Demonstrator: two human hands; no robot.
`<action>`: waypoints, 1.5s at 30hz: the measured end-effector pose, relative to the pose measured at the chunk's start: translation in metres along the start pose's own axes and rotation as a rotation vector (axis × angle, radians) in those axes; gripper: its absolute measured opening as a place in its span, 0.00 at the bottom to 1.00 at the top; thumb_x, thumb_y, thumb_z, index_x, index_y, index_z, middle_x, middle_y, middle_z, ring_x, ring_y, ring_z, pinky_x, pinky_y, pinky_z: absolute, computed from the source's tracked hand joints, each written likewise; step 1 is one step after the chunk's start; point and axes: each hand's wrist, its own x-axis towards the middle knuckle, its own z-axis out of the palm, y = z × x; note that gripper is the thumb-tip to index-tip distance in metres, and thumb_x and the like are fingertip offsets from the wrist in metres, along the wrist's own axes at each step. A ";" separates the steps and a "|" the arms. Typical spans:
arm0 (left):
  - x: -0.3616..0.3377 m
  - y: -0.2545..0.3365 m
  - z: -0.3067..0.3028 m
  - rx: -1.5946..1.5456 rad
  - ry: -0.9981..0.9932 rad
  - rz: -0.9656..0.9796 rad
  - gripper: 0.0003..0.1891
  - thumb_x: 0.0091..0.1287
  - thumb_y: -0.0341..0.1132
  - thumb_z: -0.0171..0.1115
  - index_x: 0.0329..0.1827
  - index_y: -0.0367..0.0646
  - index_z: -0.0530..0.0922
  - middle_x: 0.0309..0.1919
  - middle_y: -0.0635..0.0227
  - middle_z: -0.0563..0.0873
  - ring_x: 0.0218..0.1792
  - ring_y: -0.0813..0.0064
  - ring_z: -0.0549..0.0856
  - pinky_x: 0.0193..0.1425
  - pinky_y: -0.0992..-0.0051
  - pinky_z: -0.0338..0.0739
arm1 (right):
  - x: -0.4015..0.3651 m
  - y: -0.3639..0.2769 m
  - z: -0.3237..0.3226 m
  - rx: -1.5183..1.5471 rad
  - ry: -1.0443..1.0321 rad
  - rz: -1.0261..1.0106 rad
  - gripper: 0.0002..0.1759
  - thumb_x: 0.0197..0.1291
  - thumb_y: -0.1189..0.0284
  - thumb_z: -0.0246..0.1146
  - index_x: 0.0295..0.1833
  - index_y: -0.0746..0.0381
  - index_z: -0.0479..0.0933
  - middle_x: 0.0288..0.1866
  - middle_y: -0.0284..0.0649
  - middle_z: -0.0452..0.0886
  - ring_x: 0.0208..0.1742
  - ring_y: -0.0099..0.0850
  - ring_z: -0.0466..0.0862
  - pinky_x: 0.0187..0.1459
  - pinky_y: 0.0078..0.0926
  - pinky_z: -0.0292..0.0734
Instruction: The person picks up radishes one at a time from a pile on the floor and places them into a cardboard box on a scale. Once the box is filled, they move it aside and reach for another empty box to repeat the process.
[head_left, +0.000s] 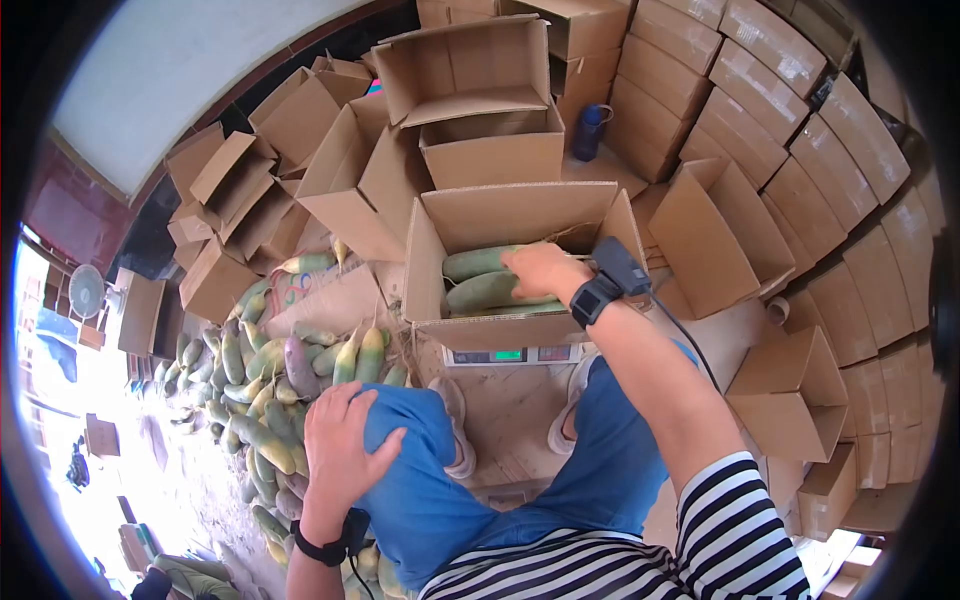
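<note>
An open cardboard box point(518, 335) stands on a scale point(470, 357) with a lit green display, in front of my knees. Several long green radishes point(482, 291) lie inside it. My right hand point(545, 272) reaches into the box, its fingers bent over the radishes; the fingertips are partly hidden, and whether they grip one is unclear. My left hand point(345, 440) rests on my left knee with thumb and fingers apart, holding nothing. To the left of that knee, a large heap of green radishes point(262, 440) covers the floor.
Empty open boxes point(490, 158) stand behind the scale, with more at the left and one point(715, 240) at the right. Stacked closed boxes point(760, 80) line the right wall. A blue bottle point(589, 133) stands at the back. A fan point(87, 292) is at far left.
</note>
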 end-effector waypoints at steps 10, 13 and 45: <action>-0.006 -0.007 0.002 -0.003 0.043 -0.010 0.27 0.50 0.42 0.74 0.52 0.38 0.79 0.53 0.55 0.80 0.56 0.51 0.79 0.61 0.55 0.72 | -0.067 0.005 -0.062 0.173 0.493 0.026 0.19 0.61 0.61 0.65 0.52 0.62 0.77 0.46 0.51 0.85 0.49 0.48 0.84 0.50 0.43 0.78; -0.008 -0.006 0.001 0.003 0.029 -0.032 0.27 0.51 0.43 0.74 0.52 0.39 0.79 0.54 0.56 0.81 0.57 0.52 0.79 0.61 0.56 0.72 | -0.081 0.003 -0.067 0.164 0.455 0.017 0.18 0.63 0.62 0.64 0.52 0.63 0.76 0.44 0.50 0.85 0.48 0.47 0.84 0.49 0.42 0.77; -0.004 -0.005 0.002 -0.021 0.053 -0.028 0.26 0.50 0.43 0.75 0.50 0.39 0.80 0.52 0.57 0.82 0.56 0.54 0.79 0.62 0.58 0.72 | -0.066 -0.024 -0.059 0.107 0.292 -0.048 0.15 0.65 0.66 0.58 0.52 0.63 0.76 0.43 0.49 0.84 0.50 0.48 0.82 0.52 0.43 0.76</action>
